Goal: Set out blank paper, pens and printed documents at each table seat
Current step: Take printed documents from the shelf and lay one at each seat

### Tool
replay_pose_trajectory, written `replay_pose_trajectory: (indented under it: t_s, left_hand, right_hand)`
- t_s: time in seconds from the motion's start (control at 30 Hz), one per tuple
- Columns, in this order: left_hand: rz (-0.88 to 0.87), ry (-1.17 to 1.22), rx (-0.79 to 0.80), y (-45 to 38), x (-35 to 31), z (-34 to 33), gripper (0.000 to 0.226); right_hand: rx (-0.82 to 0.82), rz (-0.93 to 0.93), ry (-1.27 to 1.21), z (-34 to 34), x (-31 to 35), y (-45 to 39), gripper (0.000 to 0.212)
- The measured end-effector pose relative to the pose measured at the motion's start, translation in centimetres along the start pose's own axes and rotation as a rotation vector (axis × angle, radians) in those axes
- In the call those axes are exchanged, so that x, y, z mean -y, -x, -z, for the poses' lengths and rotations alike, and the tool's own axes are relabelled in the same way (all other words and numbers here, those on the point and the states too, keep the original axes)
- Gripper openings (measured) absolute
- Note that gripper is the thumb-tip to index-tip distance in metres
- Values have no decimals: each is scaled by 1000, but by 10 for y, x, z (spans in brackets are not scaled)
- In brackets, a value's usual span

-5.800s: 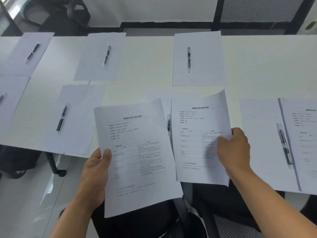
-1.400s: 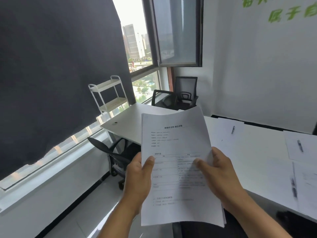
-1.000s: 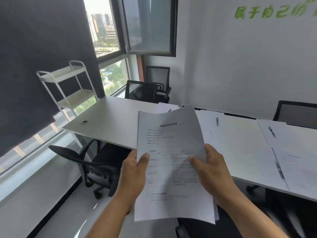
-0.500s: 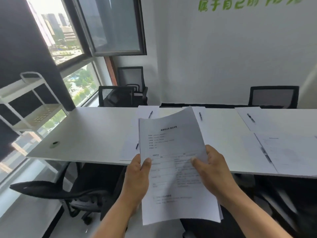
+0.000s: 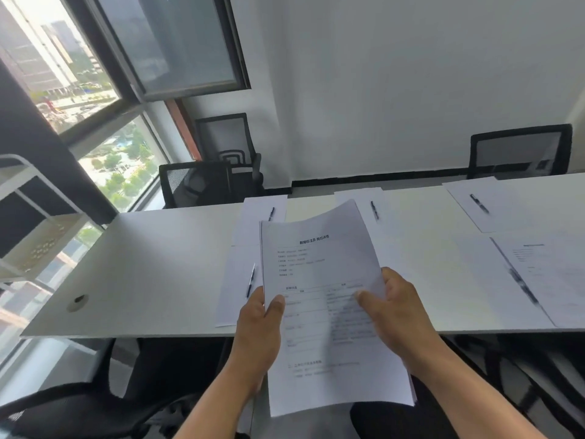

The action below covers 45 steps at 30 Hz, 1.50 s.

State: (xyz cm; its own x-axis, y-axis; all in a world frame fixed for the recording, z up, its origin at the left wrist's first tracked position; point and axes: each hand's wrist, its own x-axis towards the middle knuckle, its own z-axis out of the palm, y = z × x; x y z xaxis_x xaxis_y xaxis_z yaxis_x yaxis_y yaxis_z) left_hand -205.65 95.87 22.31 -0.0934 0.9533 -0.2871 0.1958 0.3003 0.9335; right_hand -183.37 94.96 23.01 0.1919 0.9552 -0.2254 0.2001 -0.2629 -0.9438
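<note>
Printed documents [image 5: 326, 299] held above the near edge of the table [image 5: 152, 274].
I cannot read the blurred print; the stack hides the sheets behind it. My left hand [image 5: 258, 327] and right hand [image 5: 395, 312] grip its sides, thumbs on top.

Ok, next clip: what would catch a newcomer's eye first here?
The stack of printed documents held mid-frame by the left hand and right hand. Behind it, blank sheets with pens lie on the white table, and a big window fills the left.
</note>
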Motion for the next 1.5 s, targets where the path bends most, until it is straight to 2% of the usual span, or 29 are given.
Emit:
replay_pose_trajectory:
  t_s: [0.57, 0.77, 0.97, 1.33, 1.5]
  left_hand:
    - [30, -21, 202, -159, 16, 42, 22]
    - [57, -45, 269, -186, 20, 13, 22]
    - [142, -56, 291, -208, 32, -32, 20]
    - [217, 2, 209, -238, 44, -106, 17]
    - [324, 50, 231, -248, 59, -119, 30]
  right_hand:
    - [-169, -127, 1, -83, 10, -91, 11]
    - [-242, -180, 36, -67, -3, -109, 14]
    - [-243, -257, 46, -39, -37, -136, 15]
    - [-183, -308, 111, 17, -83, -208, 12]
    - [-238, -324, 125, 28, -101, -229, 18]
